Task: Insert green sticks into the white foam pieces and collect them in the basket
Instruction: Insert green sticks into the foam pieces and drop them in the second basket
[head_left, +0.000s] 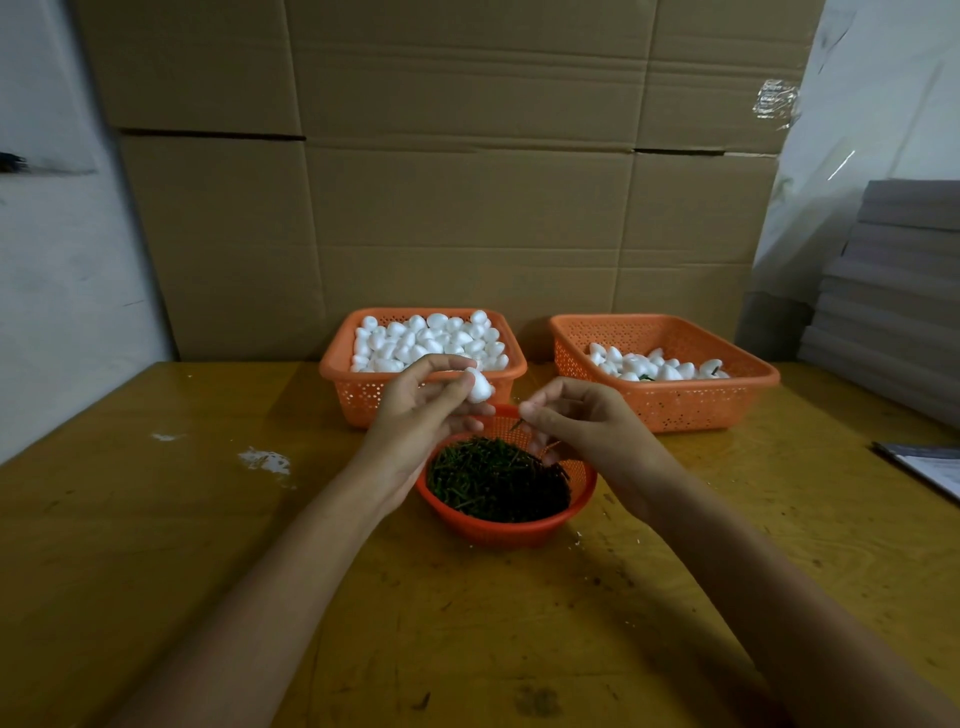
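Left hand (415, 415) and right hand (584, 423) raised near each other, fingers (441, 365) curled, pinching

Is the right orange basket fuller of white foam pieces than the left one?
No: the left basket is heaped to its rim with foam pieces, while the right basket holds only a shallow layer.

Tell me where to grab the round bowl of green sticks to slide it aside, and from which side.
Probably the near rim of the bowl, coming from the near side and pinching the lip: it is bare and faces the person, while the sticks heap inside.
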